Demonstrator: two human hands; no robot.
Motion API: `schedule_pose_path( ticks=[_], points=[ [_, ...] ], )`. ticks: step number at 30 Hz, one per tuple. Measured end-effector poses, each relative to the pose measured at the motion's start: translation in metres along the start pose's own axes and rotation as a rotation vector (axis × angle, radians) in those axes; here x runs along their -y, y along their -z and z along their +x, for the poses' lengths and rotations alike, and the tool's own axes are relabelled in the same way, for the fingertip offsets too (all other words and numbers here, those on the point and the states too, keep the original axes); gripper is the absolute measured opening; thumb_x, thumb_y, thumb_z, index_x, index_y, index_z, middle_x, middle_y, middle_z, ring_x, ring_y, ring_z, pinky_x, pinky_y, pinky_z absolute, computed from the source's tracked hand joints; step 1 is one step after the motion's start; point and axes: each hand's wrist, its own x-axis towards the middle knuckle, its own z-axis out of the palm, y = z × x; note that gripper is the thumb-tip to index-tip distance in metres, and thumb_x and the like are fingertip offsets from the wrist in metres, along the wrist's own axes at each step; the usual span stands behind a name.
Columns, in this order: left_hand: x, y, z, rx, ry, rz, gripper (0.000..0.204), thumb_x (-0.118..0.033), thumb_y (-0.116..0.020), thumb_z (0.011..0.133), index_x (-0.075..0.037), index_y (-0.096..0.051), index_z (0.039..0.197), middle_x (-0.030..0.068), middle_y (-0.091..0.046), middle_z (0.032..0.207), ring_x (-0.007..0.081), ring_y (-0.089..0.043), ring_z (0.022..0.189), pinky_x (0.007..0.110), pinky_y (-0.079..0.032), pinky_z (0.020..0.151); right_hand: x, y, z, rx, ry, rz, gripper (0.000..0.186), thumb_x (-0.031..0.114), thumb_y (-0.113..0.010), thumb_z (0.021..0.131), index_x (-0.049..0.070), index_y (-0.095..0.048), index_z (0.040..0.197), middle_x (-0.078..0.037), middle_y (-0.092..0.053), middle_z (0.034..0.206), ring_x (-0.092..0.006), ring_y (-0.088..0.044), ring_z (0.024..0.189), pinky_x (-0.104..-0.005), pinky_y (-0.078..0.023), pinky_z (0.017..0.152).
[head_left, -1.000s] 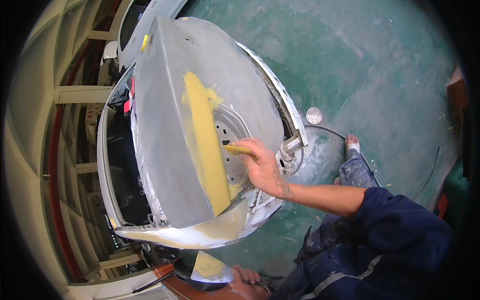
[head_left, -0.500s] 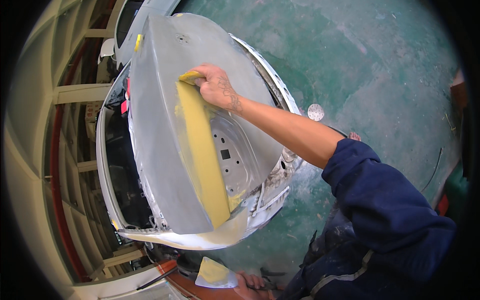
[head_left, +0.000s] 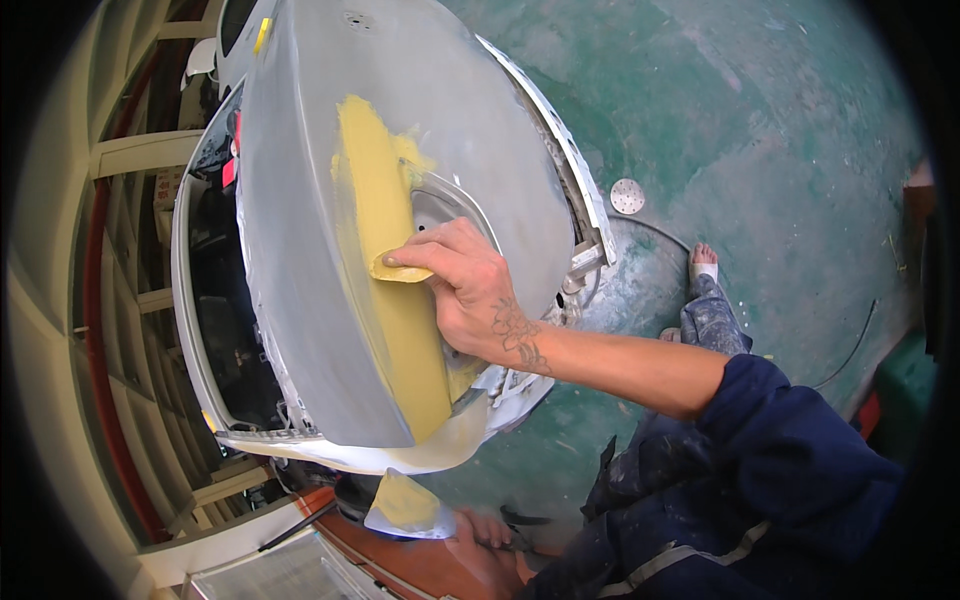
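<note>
My right hand pinches a small putty-coated spreader between thumb and fingers. Its edge rests on a long band of yellow body filler that runs along the grey trunk lid of a car. Beside the band, a recess in the lid is partly covered by this hand. Low in the view, my left hand is closed at the edge of a pale mixing board with a heap of yellow filler on it. Part of that hand is blurred.
The rear window lies left of the lid, the bare bumper edge right of it. On the green floor are a round perforated disc, a hose and my foot. An orange panel sits below the board.
My right hand has drawn the spreader from the far end of the filler band down to its middle. The view has shifted, and the board appears slightly higher and farther left.
</note>
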Motion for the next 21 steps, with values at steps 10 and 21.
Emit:
schedule_pose_path(
  ticks=[10,21],
  points=[
    [0.002,0.012,0.001,0.007,0.013,-0.002,0.016,-0.021,-0.059,0.103,-0.006,-0.053,0.106,-0.0018,-0.037,0.063,0.0103,-0.037,0.049,0.028,-0.036,0.044,0.039,-0.003,-0.091,0.014,0.007,-0.019,0.046,-0.014,-0.056,0.069,0.005,-0.074,0.106,-0.009,-0.071,0.104,-0.0314,-0.062,0.092,-0.0394,-0.052,0.084],
    [0.005,0.024,-0.011,-0.045,0.05,0.004,0.021,-0.026,-0.059,0.104,-0.006,-0.053,0.107,-0.002,-0.036,0.063,0.0105,-0.036,0.05,0.028,-0.035,0.045,0.071,0.015,-0.16,0.214,-0.101,0.104,0.051,-0.016,-0.054,0.066,0.002,-0.073,0.11,-0.01,-0.069,0.107,-0.0314,-0.061,0.098,-0.0408,-0.052,0.087]
  ],
)
